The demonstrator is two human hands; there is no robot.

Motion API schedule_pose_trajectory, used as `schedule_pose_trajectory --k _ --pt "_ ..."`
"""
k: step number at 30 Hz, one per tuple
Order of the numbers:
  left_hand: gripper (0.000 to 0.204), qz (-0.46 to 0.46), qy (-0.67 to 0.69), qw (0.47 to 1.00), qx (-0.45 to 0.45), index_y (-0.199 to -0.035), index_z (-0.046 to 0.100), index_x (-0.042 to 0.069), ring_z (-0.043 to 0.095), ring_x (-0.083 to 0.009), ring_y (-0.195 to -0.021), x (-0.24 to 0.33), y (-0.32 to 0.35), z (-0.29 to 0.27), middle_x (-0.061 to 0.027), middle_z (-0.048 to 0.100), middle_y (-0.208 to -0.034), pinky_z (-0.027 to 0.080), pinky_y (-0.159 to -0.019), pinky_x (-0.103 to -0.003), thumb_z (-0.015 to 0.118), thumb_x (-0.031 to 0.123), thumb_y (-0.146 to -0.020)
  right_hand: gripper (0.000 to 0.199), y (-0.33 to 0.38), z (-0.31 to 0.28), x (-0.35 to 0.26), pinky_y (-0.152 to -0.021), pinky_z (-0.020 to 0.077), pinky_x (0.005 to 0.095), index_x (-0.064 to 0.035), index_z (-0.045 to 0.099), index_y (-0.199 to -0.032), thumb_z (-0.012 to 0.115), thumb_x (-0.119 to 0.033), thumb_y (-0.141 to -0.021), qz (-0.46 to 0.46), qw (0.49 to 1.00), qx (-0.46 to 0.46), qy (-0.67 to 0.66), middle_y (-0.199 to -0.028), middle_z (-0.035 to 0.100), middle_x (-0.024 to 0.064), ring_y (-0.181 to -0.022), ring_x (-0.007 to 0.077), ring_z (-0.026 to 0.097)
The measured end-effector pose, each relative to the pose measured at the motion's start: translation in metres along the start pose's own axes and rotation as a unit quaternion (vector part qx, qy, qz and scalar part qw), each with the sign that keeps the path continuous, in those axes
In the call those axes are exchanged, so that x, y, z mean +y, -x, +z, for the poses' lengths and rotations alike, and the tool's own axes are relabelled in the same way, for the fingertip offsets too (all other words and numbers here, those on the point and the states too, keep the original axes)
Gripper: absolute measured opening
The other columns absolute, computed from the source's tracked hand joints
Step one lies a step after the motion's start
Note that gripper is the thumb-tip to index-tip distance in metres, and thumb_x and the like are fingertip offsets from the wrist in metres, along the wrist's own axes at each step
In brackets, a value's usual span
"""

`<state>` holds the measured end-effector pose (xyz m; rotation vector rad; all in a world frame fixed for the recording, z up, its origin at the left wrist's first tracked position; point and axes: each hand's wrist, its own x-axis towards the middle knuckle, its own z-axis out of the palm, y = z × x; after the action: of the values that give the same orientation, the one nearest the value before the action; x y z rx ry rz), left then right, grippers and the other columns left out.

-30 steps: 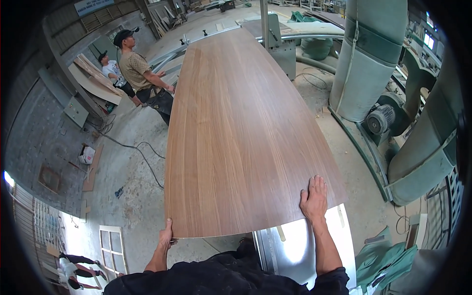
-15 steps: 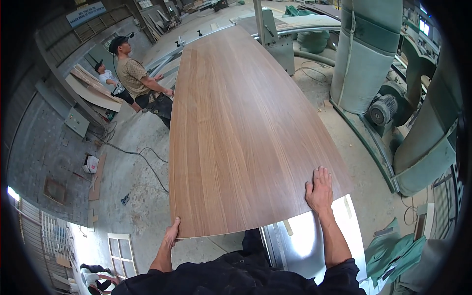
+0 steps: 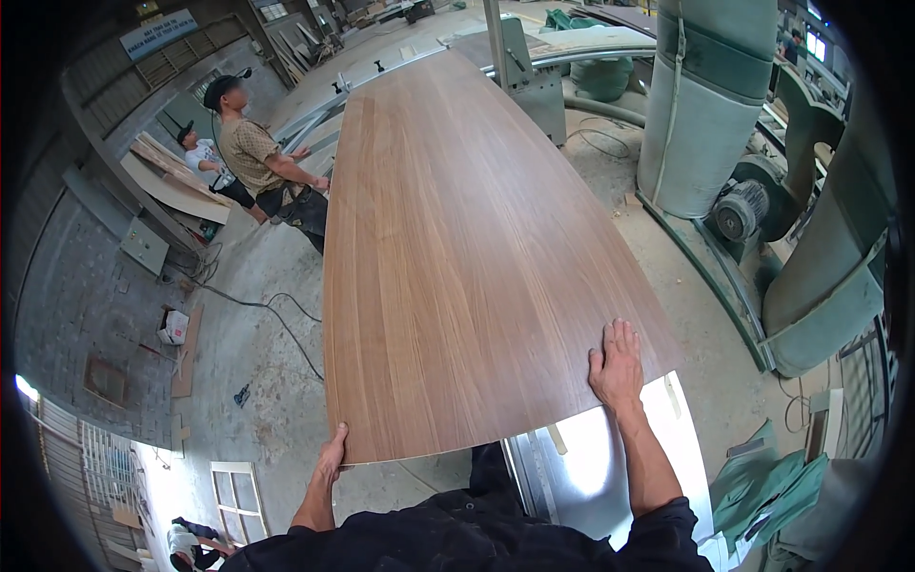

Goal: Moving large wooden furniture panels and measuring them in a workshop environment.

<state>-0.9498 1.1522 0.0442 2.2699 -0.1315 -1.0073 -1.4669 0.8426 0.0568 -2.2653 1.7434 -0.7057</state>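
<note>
A large wood-grain board [image 3: 467, 257] stretches away from me, with its near edge just ahead of my body. My left hand [image 3: 330, 451] grips the near left corner, thumb on top; the fingers beneath are hidden. Flat on the near right part of the surface lies my right hand [image 3: 618, 367], its palm down and fingers stretched out. Under the board's near right corner shows a shiny metal machine table [image 3: 596, 472]. At the board's left edge stands a co-worker [image 3: 257, 162] in a patterned shirt and dark cap, hands close to the edge.
A second person [image 3: 205, 157] stands farther back left. Cables [image 3: 276, 310] and a small tool [image 3: 242, 395] lie on the left floor. On the right rise tall dust-collector bags [image 3: 710, 124] beside a motor [image 3: 742, 210]. Green cloth [image 3: 762, 481] lies near right; a machine post [image 3: 519, 67] stands beyond the board.
The view has shifted slightly, so the board and background sit a little to the left. Both hands keep their places on the board. The co-worker's head has turned somewhat.
</note>
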Motion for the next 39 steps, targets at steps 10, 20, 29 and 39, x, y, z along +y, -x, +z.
schedule_pose_trajectory --k 10,20,29,39 --pt "0.103 0.015 0.01 1.0 -0.005 -0.138 0.039 -0.019 0.053 -0.0357 -0.125 0.016 -0.011 0.008 -0.0287 0.052 -0.136 0.044 -0.103 -0.044 0.061 0.066 -0.085 0.057 -0.018 0.011 0.003 -0.12 0.0207 0.0476 0.0072 0.047 -0.139 0.055 -0.023 -0.092 0.003 1.0 -0.014 0.013 -0.149 0.04 0.0275 -0.142 0.041 0.032" --pt "0.103 0.022 0.008 1.0 -0.021 -0.137 0.039 -0.019 0.055 -0.0381 -0.122 0.034 -0.021 0.018 -0.0289 0.053 -0.135 0.046 -0.1 -0.047 0.059 0.068 -0.086 0.053 -0.041 0.036 0.007 -0.119 0.0218 0.0489 0.009 0.047 -0.138 0.053 -0.018 -0.093 0.012 0.999 -0.004 0.053 -0.148 0.04 0.0292 -0.141 0.0431 0.034" --pt "0.105 0.031 0.0 0.999 -0.024 -0.139 0.036 -0.02 0.05 -0.0368 -0.129 0.038 -0.046 0.013 -0.0292 0.049 -0.139 0.039 -0.108 -0.044 0.06 0.067 -0.085 0.05 -0.052 0.044 0.005 -0.119 0.0239 0.0486 0.0083 0.049 -0.135 0.053 -0.017 -0.092 -0.01 0.999 0.024 0.031 -0.146 0.043 0.0286 -0.14 0.0425 0.036" --pt "0.106 0.015 -0.014 1.0 0.011 -0.137 0.036 -0.022 0.05 -0.0371 -0.129 0.054 -0.056 0.021 -0.031 0.049 -0.139 0.038 -0.109 -0.044 0.061 0.066 -0.085 0.048 -0.07 0.042 -0.001 -0.118 0.0264 0.0484 0.0068 0.052 -0.133 0.055 -0.017 -0.092 -0.036 0.999 0.01 -0.013 -0.144 0.045 0.0279 -0.137 0.0432 0.039"
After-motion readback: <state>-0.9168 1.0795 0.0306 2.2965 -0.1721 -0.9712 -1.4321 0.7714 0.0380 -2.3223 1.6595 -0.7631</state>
